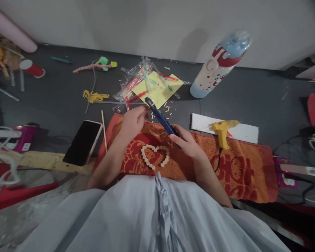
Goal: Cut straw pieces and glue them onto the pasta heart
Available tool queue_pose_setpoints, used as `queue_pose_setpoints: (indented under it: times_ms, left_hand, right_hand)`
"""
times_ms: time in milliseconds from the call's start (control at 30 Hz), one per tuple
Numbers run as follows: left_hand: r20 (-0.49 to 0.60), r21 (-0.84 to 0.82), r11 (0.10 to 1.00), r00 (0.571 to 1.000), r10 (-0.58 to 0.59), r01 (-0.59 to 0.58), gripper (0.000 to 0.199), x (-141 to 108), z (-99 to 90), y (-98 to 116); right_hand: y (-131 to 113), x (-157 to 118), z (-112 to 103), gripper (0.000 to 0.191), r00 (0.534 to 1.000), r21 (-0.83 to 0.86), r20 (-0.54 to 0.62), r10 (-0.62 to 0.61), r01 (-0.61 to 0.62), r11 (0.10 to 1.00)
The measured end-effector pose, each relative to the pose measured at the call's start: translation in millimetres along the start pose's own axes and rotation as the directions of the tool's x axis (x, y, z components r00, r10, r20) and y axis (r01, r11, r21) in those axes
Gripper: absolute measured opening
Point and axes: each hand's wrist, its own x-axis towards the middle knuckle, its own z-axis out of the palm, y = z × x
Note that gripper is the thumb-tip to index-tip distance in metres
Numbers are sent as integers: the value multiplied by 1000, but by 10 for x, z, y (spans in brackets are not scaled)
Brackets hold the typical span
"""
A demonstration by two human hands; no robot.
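- Above the orange towel point(241, 171), in our head view, our right hand's grip is closed on a dark blue tool point(161, 119), its far end slanting toward the yellow sheet point(160, 92) on the counter point(273, 101).
- Our left hand point(133, 120) bends close beside that end; whether its grip pinches anything, we cannot tell.
- To work well, we should probably hold the left fingertips clear of the tool's end and lift both wrists, so neither brushes the pale heart outline point(144, 156) lying on the towel between our forearms.
- Hard for us to make out: the tool's tip, and its handle under our right palm. Objects at both picture edges are cut off.
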Motion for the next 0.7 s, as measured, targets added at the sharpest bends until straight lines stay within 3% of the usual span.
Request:
queue_pose_setpoints:
  times_ms: [333,533,600,700]
  left_hand:
    - [21,115,993,999,-25,23,24,-13,39,8]
    - [-178,190,982,984,29,6,22,-87,31,223]
    - [-101,118,993,995,6,6,31,-127,41,301]
    - [139,-99,983,980,-142,157,39,-187,148,359]
  right_hand:
    - [31,27,70,45,996,-39,-70,47,-50,998]
    - [38,62,148,48,983,11,-150,103,-102,995]
    - [45,70,176,48,981,34,-168,96,-91,995]
    - [56,78,225,51,986,73,-162,48,-37,997]
